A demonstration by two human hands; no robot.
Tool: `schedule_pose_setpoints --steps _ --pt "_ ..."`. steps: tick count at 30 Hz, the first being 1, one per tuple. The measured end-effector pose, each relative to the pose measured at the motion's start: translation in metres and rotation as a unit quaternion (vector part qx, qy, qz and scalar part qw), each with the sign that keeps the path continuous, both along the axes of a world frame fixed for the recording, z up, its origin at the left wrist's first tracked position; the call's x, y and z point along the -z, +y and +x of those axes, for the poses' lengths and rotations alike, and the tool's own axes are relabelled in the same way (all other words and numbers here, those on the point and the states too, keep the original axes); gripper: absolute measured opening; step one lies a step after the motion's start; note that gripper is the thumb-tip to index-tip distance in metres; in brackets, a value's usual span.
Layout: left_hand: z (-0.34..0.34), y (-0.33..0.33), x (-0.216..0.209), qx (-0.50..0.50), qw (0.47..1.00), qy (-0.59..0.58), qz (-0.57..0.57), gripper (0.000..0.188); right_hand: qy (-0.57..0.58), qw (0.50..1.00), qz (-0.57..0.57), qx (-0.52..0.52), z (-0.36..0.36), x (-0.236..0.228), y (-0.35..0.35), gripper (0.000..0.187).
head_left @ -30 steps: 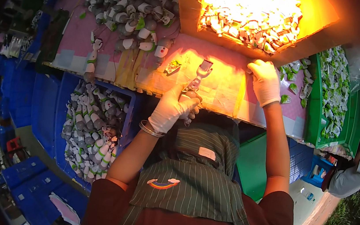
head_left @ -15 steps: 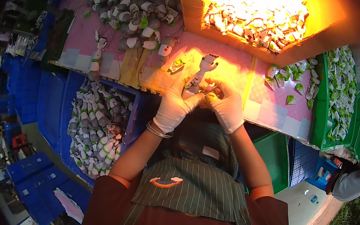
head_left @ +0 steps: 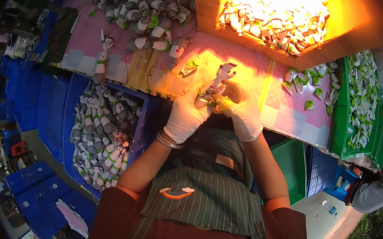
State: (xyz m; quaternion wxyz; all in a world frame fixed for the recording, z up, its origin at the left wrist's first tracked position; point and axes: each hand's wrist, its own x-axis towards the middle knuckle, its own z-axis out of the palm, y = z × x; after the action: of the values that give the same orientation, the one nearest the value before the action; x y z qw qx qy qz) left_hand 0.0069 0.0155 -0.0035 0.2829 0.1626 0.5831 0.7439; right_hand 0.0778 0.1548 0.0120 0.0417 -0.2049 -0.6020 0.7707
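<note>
Both my hands wear white gloves and meet at the near edge of the pink-covered table. My left hand is closed around the lower part of a white toy arm, whose small jointed hand with dark fingertips points away from me. Against that toy arm's lower end, the fingers of my right hand are pinched together; the small part between them is hidden by fingers and glare. A small green-and-white shell piece lies on the table just beyond my left hand.
Grey-and-white toy parts are heaped at the far left, beside one finished-looking toy arm. A brightly lit cardboard box of small parts stands ahead. Green trays hold shells at right; a blue crate of toy arms sits lower left.
The toy arm has shifted slightly right and nearer, its hand tilting more to the right. My right fingers have closed in on its lower end.
</note>
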Motion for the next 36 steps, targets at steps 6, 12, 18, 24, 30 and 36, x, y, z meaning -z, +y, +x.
schedule_pose_setpoints --steps 6,12,18,24,30,36 --pt "0.001 -0.004 -0.02 0.019 0.966 0.215 -0.139 0.045 -0.024 0.999 -0.03 0.002 0.0 -0.001 -0.005 0.037" --pt "0.002 -0.011 -0.021 0.081 0.949 0.245 -0.183 0.04 0.018 0.994 -0.106 -0.022 0.006 0.004 -0.012 0.022" --pt "-0.009 -0.022 -0.031 0.092 0.91 0.342 -0.217 0.03 0.032 0.998 0.038 -0.047 0.006 0.0 -0.003 0.031" --pt "-0.029 -0.03 -0.045 0.069 0.769 0.601 -0.206 0.026 -0.147 0.941 -0.253 -0.17 0.016 -0.004 0.025 0.069" --pt "-0.034 -0.037 -0.047 0.169 0.748 0.59 -0.252 0.025 -0.051 0.97 0.101 -0.216 0.013 -0.008 0.02 0.027" --pt "-0.036 -0.043 -0.048 0.328 0.872 -0.208 -0.297 0.031 0.245 0.67 0.675 -0.191 0.0 -0.024 0.016 0.017"
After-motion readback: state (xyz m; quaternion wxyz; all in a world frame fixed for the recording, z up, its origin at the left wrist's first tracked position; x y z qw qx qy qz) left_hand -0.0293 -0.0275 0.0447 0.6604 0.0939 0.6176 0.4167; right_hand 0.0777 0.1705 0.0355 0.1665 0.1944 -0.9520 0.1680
